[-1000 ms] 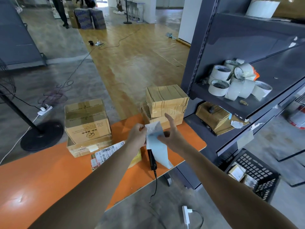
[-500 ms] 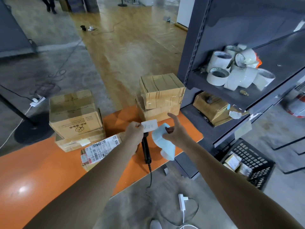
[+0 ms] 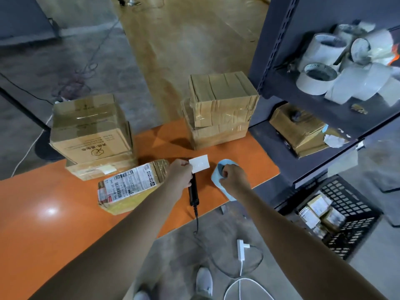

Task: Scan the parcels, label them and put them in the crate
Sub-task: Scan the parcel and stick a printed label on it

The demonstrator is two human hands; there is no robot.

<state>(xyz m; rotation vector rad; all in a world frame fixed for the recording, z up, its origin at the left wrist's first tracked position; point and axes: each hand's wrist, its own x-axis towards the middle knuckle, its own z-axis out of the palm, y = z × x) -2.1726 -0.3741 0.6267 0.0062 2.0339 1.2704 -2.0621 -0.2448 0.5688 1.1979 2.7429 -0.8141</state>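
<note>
Left hand [image 3: 180, 173] and right hand [image 3: 234, 177]: both bare, wrists and forearms bare all the way back to the frame edge. Footwear: pale grey-white shoe [image 3: 204, 282] well below the hands, between the two forearms, rounded toe, soft-looking upper. Second shoe [image 3: 140, 296] in the same pale tone, below the left hand, mostly cut off by the bottom edge.

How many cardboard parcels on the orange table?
5: two brown cardboard boxes stacked at left, two more stacked by the grey shelf, one labelled flat parcel beside the left hand.
</note>
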